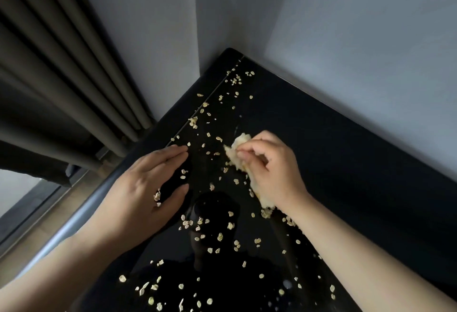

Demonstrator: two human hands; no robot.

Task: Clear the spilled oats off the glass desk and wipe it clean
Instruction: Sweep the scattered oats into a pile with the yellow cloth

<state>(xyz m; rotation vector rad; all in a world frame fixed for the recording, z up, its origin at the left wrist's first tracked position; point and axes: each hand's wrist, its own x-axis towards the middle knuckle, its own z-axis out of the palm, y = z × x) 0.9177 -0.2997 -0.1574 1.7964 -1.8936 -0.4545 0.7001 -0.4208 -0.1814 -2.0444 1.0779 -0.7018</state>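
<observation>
Many oats (220, 237) lie scattered over the black glass desk (346, 175), whose near end runs out of frame. Our left hand (148, 188) rests at its left side, fingers straight and holding nothing. A few flakes cling by the thumb, and more lie just right of it. Our right hand (272, 170) pinches a crumpled pale cloth (238, 147), partly hidden beneath the palm, with flakes around it.

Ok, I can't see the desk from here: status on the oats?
Left hand open, resting on the desk. Right hand grips a crumpled cloth. Oats scattered from far corner to near edge. Only oats in the hands' path.
</observation>
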